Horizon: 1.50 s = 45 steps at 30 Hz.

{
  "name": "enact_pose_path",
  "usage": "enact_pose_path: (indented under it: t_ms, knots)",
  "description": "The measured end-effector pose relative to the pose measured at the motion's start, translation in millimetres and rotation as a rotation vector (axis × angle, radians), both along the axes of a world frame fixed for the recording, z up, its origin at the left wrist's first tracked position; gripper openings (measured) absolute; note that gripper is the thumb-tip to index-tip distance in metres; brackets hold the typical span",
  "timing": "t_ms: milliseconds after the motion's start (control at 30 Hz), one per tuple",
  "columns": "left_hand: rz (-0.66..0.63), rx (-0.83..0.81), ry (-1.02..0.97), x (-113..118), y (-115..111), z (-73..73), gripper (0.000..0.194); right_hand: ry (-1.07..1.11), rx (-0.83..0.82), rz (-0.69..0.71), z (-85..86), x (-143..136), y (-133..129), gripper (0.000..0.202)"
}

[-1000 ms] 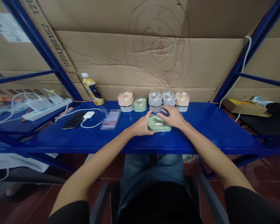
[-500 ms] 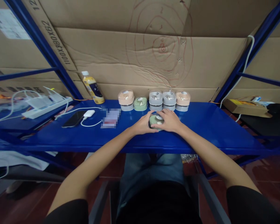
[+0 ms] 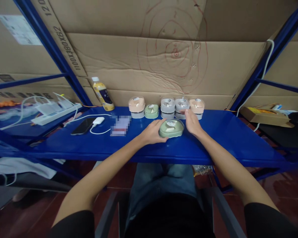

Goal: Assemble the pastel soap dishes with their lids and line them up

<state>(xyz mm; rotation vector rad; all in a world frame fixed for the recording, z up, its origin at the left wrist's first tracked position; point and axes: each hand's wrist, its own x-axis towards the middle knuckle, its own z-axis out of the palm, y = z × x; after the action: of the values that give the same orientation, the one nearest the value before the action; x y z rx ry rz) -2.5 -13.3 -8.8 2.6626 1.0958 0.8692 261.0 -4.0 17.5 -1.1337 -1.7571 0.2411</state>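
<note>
A green oval lidded box [image 3: 171, 128] with a round label and a pale tab on top lies on the blue table [image 3: 228, 142], in front of me. My left hand [image 3: 155, 132] grips its left side, thumb in front and fingers behind. To the right of the box my right hand [image 3: 193, 123] is raised with its fingers stretched out, holding nothing and apart from the box. Behind stands a row: a peach box [image 3: 136, 106], another green box [image 3: 151, 111], two grey boxes [image 3: 167, 106] and a second peach box [image 3: 197, 105], partly behind my right hand.
Left on the table lie a black phone [image 3: 82, 126], a white charger [image 3: 98, 121] with its cable and a blurred-out flat item [image 3: 120, 125]. A yellow bottle [image 3: 103, 94] stands behind them. A power strip [image 3: 56, 114] is at far left, a cardboard box [image 3: 268, 116] at far right.
My right hand has let go of the green box and moved right, its fingers straightening. My left hand still holds the box, whose top now shows. The view has shifted slightly.
</note>
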Motion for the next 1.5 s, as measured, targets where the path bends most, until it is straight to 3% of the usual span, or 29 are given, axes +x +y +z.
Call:
enact_pose_path:
  t_ms: [133,300,467,600,833,967,1067,1133,1267,1367,1500]
  knots:
    - [0.161,0.103,-0.07,-26.6,-6.8,9.7,0.095,0.141,0.054,-0.17,9.2,19.6,9.2,0.088]
    - [0.584,0.216,-0.169,-53.9,1.6,35.6,0.098,0.18,0.098,-0.243,13.7,27.1,13.2,0.078]
    - [0.79,0.193,-0.045,-32.1,29.1,67.1,0.096,0.141,0.088,-0.259,6.5,27.1,18.9,0.073]
    - [0.837,0.165,-0.044,-11.6,40.9,75.1,0.092,0.133,0.069,-0.239,2.2,29.5,22.3,0.064]
    - [0.764,0.142,-0.071,-20.8,10.7,57.0,0.094,0.098,0.005,-0.244,8.6,27.1,16.0,0.05]
    - [0.617,0.14,-0.043,-21.4,-18.4,39.6,0.094,0.004,-0.06,-0.061,13.5,16.9,5.0,0.049]
    - [0.55,0.201,-0.001,-1.0,-39.1,27.3,0.092,-0.126,-0.283,0.034,11.1,3.4,-10.7,0.062]
    - [0.52,0.18,0.069,20.9,-52.4,22.0,0.092,-0.203,-0.395,-0.03,7.0,-4.3,-26.3,0.068]
    - [0.414,0.058,0.159,69.4,-74.9,19.7,0.096,-0.374,-0.326,-0.319,1.5,-2.1,-61.4,0.076]
    - [0.321,0.004,0.153,101.1,-84.1,22.3,0.094,-0.499,-0.368,-0.451,5.8,17.7,-79.2,0.084]
    - [0.125,-0.073,0.127,137.7,-83.3,20.7,0.094,-0.589,-0.592,-0.549,15.8,51.4,-85.4,0.102]
